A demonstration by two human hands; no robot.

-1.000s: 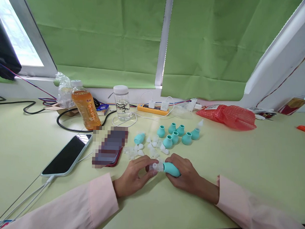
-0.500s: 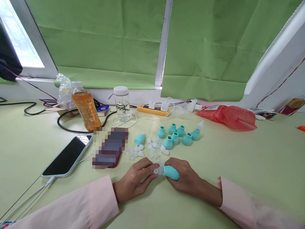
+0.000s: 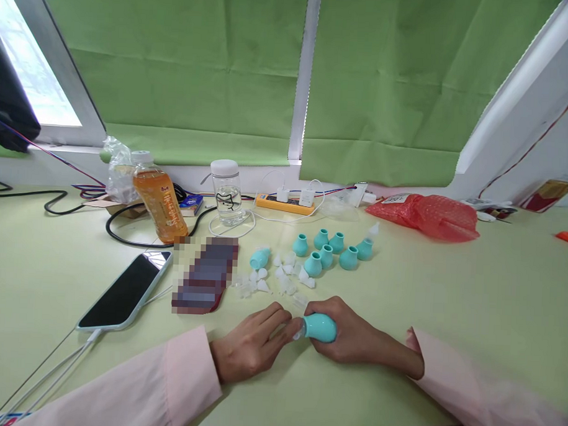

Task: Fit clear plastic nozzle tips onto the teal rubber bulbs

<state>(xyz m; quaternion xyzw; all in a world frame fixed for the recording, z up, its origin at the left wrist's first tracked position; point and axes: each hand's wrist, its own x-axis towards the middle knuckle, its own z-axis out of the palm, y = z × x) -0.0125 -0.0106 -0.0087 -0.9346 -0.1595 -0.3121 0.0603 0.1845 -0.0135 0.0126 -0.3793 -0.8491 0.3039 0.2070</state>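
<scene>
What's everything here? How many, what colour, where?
Held bulb: 1, teal, in right hand
Standing bulbs: 7, teal, table middle, one clear-tipped
Lying bulb: 1, teal, left of those
Small parts: several, clear and white, nearer
Phones: 2, black and dark red, left
Bottle: 1, orange, back left
Jar: 1, clear, white lid, back
Power strip: 1, orange, back
Cables: several, mixed colours, back and left
Plastic wraps: 2, clear, back
Bubble wrap: 1, red, back right
Box: 1, blue, beside bottle
Packet: 1, red and gold, right
Table: 1, pale green, underneath
Blinds: 2 large, green, behind
Window: 1, white frame, upper left
Left hand: 1, pink sleeve, at bulb's clear end
Right hand: 1, pink sleeve, around bulb
</scene>
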